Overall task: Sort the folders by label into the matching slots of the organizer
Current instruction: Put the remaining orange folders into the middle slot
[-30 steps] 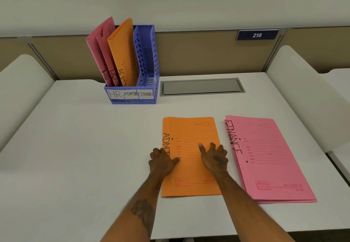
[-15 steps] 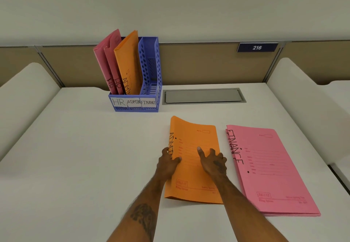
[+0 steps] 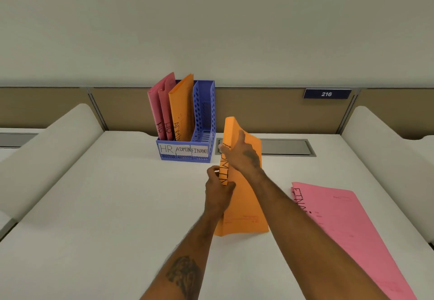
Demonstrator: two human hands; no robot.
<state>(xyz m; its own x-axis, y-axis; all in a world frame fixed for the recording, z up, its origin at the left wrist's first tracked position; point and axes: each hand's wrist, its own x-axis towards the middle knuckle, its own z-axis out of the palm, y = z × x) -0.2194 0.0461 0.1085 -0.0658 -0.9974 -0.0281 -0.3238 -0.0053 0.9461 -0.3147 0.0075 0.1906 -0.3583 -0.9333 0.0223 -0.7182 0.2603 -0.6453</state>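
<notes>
An orange folder marked ADMIN point(image 3: 244, 208) is lifted nearly upright over the desk, its spine toward me. My left hand point(image 3: 218, 188) pinches the spine low down, and my right hand point(image 3: 243, 154) grips it higher up. The blue organizer point(image 3: 185, 155) stands at the back, with slots labelled HR, ADMIN and FINANCE. Two pink HR folders point(image 3: 159, 107) fill its left slot, an orange ADMIN folder point(image 3: 182, 109) stands in the middle slot, and the FINANCE slot point(image 3: 204, 116) holds nothing. A pink FINANCE folder stack point(image 3: 347, 231) lies flat at the right.
A grey metal cable cover point(image 3: 286, 147) is set into the desk right of the organizer. A tan partition point(image 3: 265, 109) with a blue 216 sign point(image 3: 327, 93) runs along the back. White rounded dividers point(image 3: 47, 149) flank the desk on both sides.
The orange ADMIN folder has come off the desk from lying flat to nearly upright, both hands now gripping its spine. My view has tilted up, so the organizer sits lower in the frame.
</notes>
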